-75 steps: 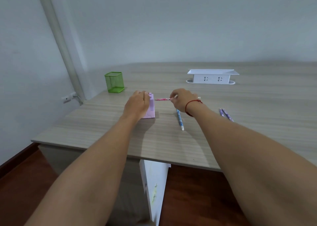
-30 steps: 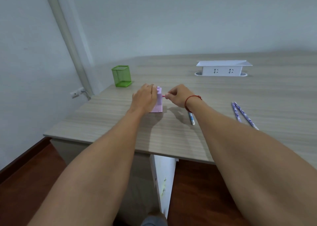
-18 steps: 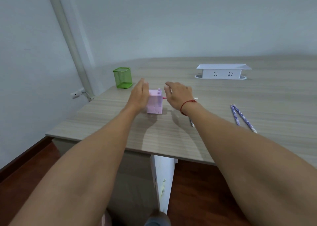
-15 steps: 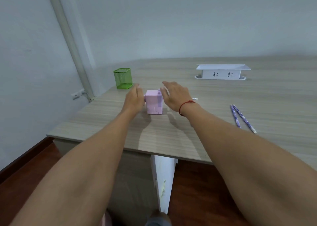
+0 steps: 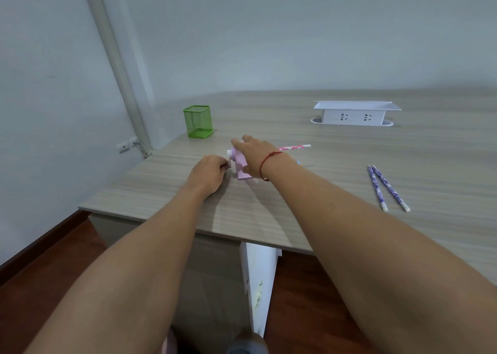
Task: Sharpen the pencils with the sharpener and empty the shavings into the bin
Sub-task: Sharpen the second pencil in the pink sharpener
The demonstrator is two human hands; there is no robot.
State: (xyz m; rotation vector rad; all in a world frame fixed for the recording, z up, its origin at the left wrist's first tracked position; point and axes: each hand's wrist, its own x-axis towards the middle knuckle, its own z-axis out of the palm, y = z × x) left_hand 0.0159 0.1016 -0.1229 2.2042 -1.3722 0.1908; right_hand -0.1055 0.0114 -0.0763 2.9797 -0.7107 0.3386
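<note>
Under the right hand [image 5: 255, 157], clamped over it, sits the pink sharpener [image 5: 241, 168]; beside it the left hand [image 5: 209, 174] pinches its crank. Loosen that clamp and cranking could tip it, jamming the pink pencil [image 5: 294, 147].

No readable text, labels or numbers anywhere.

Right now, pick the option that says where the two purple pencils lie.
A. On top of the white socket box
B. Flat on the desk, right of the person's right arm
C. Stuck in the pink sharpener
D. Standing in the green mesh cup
B: the two purple pencils lie side by side on the bare desk, apart from everything else.
</note>
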